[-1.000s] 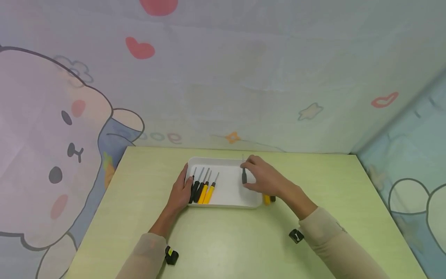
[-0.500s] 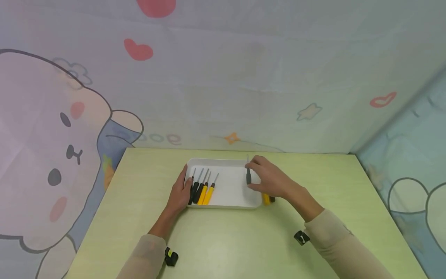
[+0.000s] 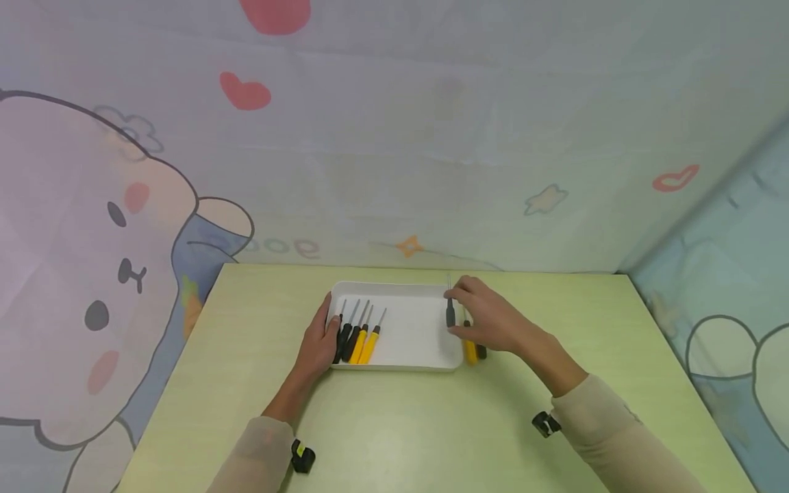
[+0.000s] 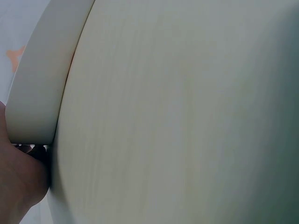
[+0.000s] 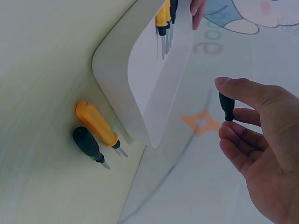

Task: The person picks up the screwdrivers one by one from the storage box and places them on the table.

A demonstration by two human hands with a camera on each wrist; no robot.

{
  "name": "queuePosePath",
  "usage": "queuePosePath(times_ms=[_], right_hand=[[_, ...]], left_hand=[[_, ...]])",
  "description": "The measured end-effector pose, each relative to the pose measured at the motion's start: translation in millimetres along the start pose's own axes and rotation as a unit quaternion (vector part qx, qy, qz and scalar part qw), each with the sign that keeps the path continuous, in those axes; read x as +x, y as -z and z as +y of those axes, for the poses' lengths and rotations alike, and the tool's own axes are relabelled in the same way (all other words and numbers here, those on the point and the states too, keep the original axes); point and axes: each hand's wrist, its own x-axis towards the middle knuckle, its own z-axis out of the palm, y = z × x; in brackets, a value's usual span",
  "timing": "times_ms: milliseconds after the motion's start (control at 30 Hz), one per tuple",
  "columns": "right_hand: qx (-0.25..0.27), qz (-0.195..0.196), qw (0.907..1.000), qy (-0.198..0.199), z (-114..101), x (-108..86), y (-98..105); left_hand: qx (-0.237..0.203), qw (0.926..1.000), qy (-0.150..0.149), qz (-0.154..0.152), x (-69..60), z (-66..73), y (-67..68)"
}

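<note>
My left hand grips the left end of a white tray, thumb over the rim. Beside that thumb several screwdrivers lie in a row, some with black handles and two yellow, such as the rightmost yellow screwdriver. Over the tray's right end, my right hand pinches a black-handled screwdriver between thumb and fingers, its shaft pointing away. In the right wrist view the black handle shows between the fingertips and the shaft is hidden.
On the table, just right of the tray, lie a yellow-handled screwdriver and a black-handled screwdriver side by side. A printed cloth hangs behind the table's far edge.
My right hand has moved right with the black-handled screwdriver, from above the tray's floor to its right rim. The left hand and tray have stayed put.
</note>
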Motion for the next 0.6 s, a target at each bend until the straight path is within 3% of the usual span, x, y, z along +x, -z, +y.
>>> queuePosePath(times_ms=[600], right_hand=[[-0.004, 0.004, 0.9998, -0.017, 14.4, -10.1, 7.0]], left_hand=[[0.003, 1.0, -0.007, 0.002, 2.8, -3.5, -0.5]])
